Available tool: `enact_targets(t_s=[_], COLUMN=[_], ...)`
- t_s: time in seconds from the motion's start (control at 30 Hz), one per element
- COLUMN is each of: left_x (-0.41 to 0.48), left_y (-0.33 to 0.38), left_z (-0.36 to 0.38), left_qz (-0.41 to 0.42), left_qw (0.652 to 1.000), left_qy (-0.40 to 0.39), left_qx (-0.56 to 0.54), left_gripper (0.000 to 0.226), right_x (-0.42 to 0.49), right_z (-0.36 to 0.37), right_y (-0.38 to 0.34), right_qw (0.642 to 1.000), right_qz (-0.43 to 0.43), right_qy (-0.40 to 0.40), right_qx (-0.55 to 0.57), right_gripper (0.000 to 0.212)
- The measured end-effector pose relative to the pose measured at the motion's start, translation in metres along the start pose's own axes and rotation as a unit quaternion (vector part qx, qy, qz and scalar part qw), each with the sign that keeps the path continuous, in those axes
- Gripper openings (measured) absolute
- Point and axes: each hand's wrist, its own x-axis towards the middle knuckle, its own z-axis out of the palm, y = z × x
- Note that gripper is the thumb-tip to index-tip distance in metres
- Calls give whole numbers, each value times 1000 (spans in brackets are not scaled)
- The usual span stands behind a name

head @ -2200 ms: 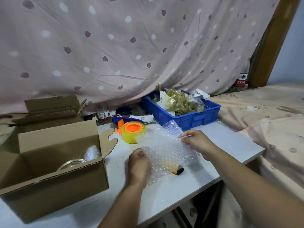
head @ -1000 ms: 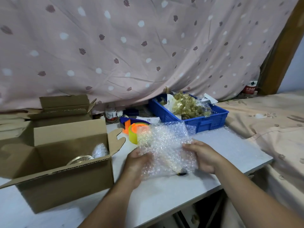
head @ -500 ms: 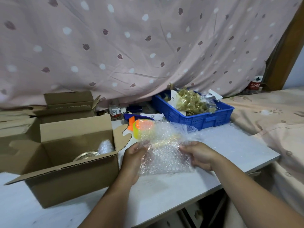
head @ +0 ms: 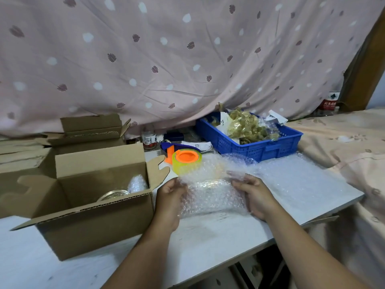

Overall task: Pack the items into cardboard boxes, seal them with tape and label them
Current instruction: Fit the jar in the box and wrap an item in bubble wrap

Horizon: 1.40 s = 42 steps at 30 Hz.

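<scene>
A pink printed cloth (head: pixel 166 59) hangs behind the white tabletop (head: pixel 208 243), which carries the packing goods. At its left stands the open brown cardboard box (head: pixel 93 226), flaps spread, unsealed and unlabelled. Inside it show the rim of a glass jar (head: pixel 113 193) and, beside that, a bubble-wrapped item (head: pixel 137 182), so packing is judged begun but unfinished. At the far right sits the blue perforated plastic crate (head: pixel 260 149), heaped with crinkled golden material (head: pixel 245 126) not yet packed. A flat clear bubble-wrap sheet (head: pixel 302 180) lies in front of the crate. At centre, just right of the box, is the clear bubble-wrap bundle (head: pixel 212 199). Whether it rests on the tabletop or sits just above it cannot be told, nor can its contents. The left hand (head: pixel 169 197) grasps its left end and the right hand (head: pixel 255 197) its right end, fingers curled around the wrap. Behind the bundle lies the yellow-green tape roll with an orange core (head: pixel 186 161), untouched. Judged remaining: placing the bundle in the box, then closing, taping and labelling.
</scene>
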Motion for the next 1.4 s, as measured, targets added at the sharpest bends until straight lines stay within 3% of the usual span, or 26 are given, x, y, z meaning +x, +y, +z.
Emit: enact_targets(t_s=[0.13,0.43,0.57,0.67,0.83,0.9,0.97,1.07,1.13,1.17,1.23,1.3,1.4], left_x=[-4,-2,-2,-1,2,2,-1,1,0,0,-2,-2,-3], left_y=[6,0,-2,-1,-3,-2,-1,-4,-5,-5,-6,-7,-9], left_z=[4,0,-3,-1,2,2,3,3,3,3,2,2,2], left_qz=[7,22,40,45,5,-19,-37,-28,-3,11,27,42,70], left_qw=[999,997,997,999,1000,1000,999,1000,999,999,996,995,993], left_qy=[-5,-18,-43,-19,-2,2,-7,-8,-17,-33,-57,-58,-34], left_qx=[-32,68,45,25,-21,-17,-31,2,31,37,59,71,88], left_gripper=[33,58,56,52,44,39,34,53,34,20,10,23,45], right_x=[-1,-4,-2,-2,-6,-3,0,1,-4,-5,-5,-5,-5], right_z=[1,0,2,3,2,1,4,10,9,6,0,0,4], right_y=[0,0,-1,-1,-4,-1,2,0,-3,-4,-4,-5,-5], right_qw=[1000,999,997,995,994,996,998,994,993,991,988,988,993], right_qz=[7,14,-22,-22,-11,-4,3,1,14,23,28,30,12], right_qy=[-16,-36,-35,-45,-46,-25,11,58,38,28,22,25,32], right_qx=[21,23,67,83,97,88,69,90,113,129,153,148,116], right_gripper=[22,29,31,13,31,48,50,42,21,22,45,73,72])
